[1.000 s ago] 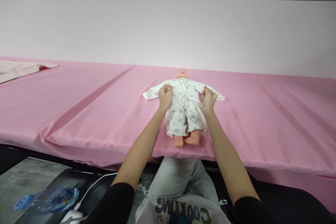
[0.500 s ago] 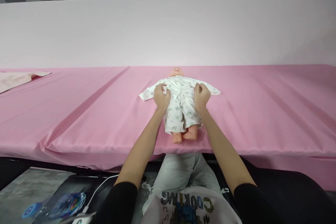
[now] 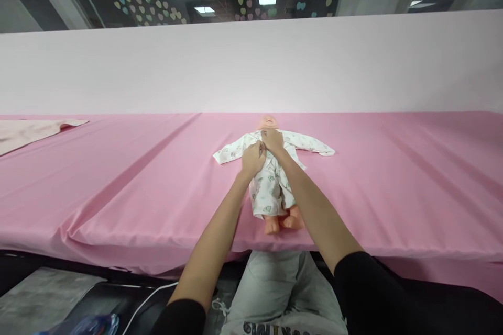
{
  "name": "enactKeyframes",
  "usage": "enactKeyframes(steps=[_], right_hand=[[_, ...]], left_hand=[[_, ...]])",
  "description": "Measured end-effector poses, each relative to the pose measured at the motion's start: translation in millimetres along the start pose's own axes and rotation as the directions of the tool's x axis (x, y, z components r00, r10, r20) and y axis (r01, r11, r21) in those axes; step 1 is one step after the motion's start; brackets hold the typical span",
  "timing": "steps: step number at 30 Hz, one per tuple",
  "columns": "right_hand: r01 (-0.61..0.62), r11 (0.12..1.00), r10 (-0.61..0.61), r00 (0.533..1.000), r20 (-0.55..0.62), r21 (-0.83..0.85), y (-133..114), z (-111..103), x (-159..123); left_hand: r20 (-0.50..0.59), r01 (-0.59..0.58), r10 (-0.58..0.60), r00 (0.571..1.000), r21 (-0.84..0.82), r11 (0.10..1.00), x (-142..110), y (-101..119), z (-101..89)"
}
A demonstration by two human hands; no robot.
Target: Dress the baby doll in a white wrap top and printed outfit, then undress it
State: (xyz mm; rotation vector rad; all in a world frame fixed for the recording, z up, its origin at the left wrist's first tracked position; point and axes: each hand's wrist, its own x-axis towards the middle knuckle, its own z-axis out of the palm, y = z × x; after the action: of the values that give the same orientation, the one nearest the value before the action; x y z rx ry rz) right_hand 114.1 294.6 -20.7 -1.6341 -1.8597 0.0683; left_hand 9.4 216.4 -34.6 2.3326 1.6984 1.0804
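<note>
A baby doll (image 3: 272, 225) lies on its back on the pink sheet, head toward the wall and bare feet toward me. It wears a white patterned top (image 3: 312, 143) with both sleeves spread wide, and matching white trousers (image 3: 267, 193). Over the chest, my left hand (image 3: 254, 158) is closed with its fingers pinched at the front of the top. My right hand (image 3: 273, 140) is closed just above and beside it, also at the top's front. The fingers hide which bit of fabric each one grips. My right forearm covers part of the doll's legs.
The pink sheet (image 3: 137, 193) covers a long padded table against a white wall (image 3: 236, 68). A pale folded cloth (image 3: 31, 133) lies at the far left. Below the table's edge are a plastic bottle (image 3: 92, 324) and a white cable (image 3: 147, 298) on a black seat.
My right hand has moved left from the doll's side to the chest, close to my left hand. My left hand has shifted slightly inward. The view has tilted up.
</note>
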Motion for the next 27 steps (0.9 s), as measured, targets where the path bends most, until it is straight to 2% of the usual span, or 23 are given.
enactKeyframes(steps=[4,7,9,13,18,21,23,25,27], right_hand=[[-0.083,0.992,0.09,0.993,-0.074,0.095,11.8,2.4,7.8],[-0.134,0.976,0.165,0.97,-0.177,0.172,18.2,2.9,11.2],[-0.143,0.955,0.193,0.965,-0.177,0.262,21.3,2.5,10.3],[-0.115,0.883,0.218,0.959,-0.18,0.455,25.0,-0.2,4.9],[-0.102,0.872,0.262,0.923,-0.28,0.479,20.7,4.4,0.5],[-0.069,0.875,0.235,0.926,-0.296,0.479,16.5,7.6,-1.2],[-0.064,0.851,0.259,0.915,-0.311,0.521,14.6,6.1,-3.5],[-0.062,0.824,0.307,0.884,-0.352,0.564,13.1,1.7,-6.4],[-0.067,0.801,0.362,0.846,-0.392,0.595,10.9,-4.1,-7.8]], left_hand=[[0.108,0.128,-0.141,0.984,0.116,0.985,34.1,4.7,-6.5],[0.222,0.125,-0.199,0.954,0.307,0.943,64.1,14.7,-1.1],[0.234,0.113,-0.213,0.949,0.377,0.919,79.5,23.1,8.1],[0.172,0.1,-0.177,0.969,0.38,0.92,98.6,31.2,29.1],[0.04,0.071,-0.088,0.995,0.312,0.947,105.8,17.7,42.4],[-0.004,0.084,-0.087,0.996,0.269,0.959,99.5,8.9,43.1],[-0.097,0.099,-0.082,0.992,0.191,0.977,91.6,8.4,41.2],[-0.292,0.084,-0.063,0.954,0.059,0.995,83.7,13.9,37.1],[-0.505,0.006,-0.049,0.862,-0.087,0.996,78.2,26.0,29.3]])
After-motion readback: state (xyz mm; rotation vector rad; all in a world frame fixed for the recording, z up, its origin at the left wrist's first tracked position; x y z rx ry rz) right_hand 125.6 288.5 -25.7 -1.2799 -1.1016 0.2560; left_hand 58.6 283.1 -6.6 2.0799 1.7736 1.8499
